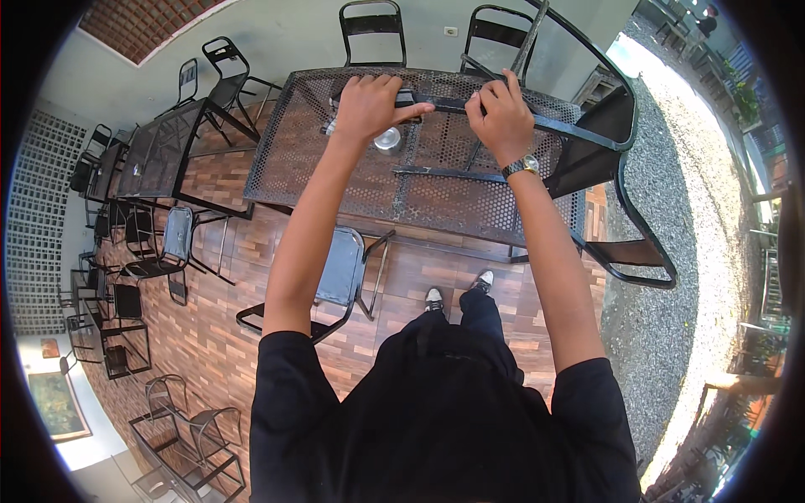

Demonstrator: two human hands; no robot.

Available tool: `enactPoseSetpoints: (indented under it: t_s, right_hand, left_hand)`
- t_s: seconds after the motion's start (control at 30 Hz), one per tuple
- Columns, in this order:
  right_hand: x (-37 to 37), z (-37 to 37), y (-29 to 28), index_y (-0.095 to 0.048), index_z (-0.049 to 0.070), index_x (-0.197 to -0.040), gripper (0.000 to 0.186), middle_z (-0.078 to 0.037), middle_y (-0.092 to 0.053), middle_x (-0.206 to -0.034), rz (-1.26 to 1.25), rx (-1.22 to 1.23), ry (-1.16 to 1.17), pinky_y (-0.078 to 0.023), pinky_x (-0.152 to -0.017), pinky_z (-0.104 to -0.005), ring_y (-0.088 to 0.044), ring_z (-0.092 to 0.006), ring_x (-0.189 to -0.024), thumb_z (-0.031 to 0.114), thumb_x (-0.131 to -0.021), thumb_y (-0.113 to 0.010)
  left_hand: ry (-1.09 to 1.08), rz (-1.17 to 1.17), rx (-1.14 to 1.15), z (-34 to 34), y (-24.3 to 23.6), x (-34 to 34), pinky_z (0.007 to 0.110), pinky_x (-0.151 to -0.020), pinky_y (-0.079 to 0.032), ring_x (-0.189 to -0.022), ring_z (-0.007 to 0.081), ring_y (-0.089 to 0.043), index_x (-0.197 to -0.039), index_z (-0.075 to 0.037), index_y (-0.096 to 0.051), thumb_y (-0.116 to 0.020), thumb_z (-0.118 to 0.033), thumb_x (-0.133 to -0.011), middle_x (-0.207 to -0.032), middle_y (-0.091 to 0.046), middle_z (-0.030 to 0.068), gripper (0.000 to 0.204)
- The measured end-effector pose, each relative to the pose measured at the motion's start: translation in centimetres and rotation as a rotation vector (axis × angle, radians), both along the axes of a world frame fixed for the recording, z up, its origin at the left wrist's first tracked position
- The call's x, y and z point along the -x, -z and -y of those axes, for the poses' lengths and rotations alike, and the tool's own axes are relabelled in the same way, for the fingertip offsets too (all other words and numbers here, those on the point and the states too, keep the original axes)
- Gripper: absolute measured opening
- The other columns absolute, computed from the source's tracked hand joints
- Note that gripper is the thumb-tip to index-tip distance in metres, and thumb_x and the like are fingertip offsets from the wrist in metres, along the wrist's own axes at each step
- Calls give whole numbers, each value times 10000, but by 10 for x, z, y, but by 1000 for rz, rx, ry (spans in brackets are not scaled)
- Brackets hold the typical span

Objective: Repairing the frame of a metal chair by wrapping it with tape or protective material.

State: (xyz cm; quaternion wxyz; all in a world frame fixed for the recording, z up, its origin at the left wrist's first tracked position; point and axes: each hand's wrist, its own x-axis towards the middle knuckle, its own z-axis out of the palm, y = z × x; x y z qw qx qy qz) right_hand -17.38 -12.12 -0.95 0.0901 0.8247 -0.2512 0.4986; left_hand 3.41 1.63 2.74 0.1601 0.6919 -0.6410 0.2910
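A black metal-framed chair (587, 138) lies tipped over the far right part of a perforated metal table (335, 180), its bars reaching left across the top. My left hand (367, 107) is closed over the far bar's left end, thumb stretched along it to the right; its fingertips are partly hidden. Farther right, my right hand (503, 121), with a wristwatch (521, 165) on that arm, is closed on the same chair's bar near where bars cross. Just right of my left wrist stands a small round silver tin (388, 141). A dark item beside the left hand is mostly covered.
Below the table's near edge stands a chair with a grey seat (340, 267). Two black chairs (373, 38) stand against the far wall. More tables (159, 151) and chairs fill the left side. A gravel strip (662, 210) borders the tiled floor at right.
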Motion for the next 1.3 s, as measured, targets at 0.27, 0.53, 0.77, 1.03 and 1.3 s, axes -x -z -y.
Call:
enactPoseSetpoints:
  t_s: [0.27,0.53,0.77,1.03,1.3]
  right_hand:
    - [4,-1,-3,-705,106,-765,176,-18,-678,-887,-23,17,-32,-603,-687,-399,-673,-284,-1179,239,-880,-683]
    - [4,-3,-6,-678,127,-728,198,-5,-660,-854,-20,40,-33,-600,-664,-389,-683,-265,-1150,241,-890,-677]
    - [7,2,-1,-678,128,-725,192,-2,-661,-854,-27,38,-4,-601,-663,-386,-684,-259,-1141,246,-876,-680]
    - [2,-3,-5,-693,115,-753,183,-13,-671,-878,-17,40,-19,-601,-680,-389,-678,-268,-1157,246,-879,-674]
    - [4,-2,-2,-695,111,-753,190,-19,-675,-881,-24,26,-5,-600,-711,-397,-674,-276,-1177,247,-884,-675]
  left_hand:
    - [52,-73,180,20,15,29,413,-659,-487,-694,291,-666,-775,-92,-697,-624,-481,-986,-723,-676,78,449]
    - [-110,-645,-529,34,-46,1,504,-888,-506,-996,463,-681,-1021,36,-750,-379,-713,-971,-991,-713,310,837]
    - [-167,-345,-378,18,-28,32,442,-808,-520,-933,318,-714,-924,-29,-752,-599,-490,-912,-973,-748,150,487]
    - [-11,18,388,19,24,21,405,-674,-448,-700,254,-636,-820,-114,-686,-683,-343,-826,-768,-676,49,229]
    - [-166,-453,-410,37,-30,9,512,-879,-557,-887,442,-726,-937,33,-776,-441,-542,-932,-938,-742,284,665]
